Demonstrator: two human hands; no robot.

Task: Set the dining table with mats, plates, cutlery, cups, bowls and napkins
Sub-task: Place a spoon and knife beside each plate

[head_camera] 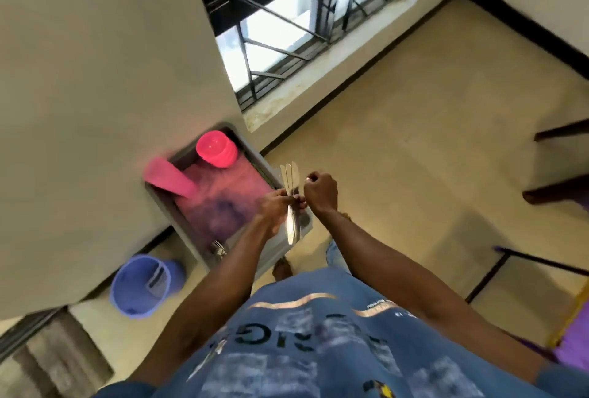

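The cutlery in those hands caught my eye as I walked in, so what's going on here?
A person stands over a grey bin by the wall and grips a bundle of metal cutlery in the left hand. The right hand is curled just beside it; whether it holds anything is unclear. A stack of pink bowls and a rolled pink mat sit in the bin. A blue bucket stands on the floor nearby. No laid table shows.

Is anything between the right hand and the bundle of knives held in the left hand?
Nothing visible. The right hand is curled just beside the knives, which the left hand grips upright above the grey bin. Only open air separates them; whether the right hand holds something small cannot be told.
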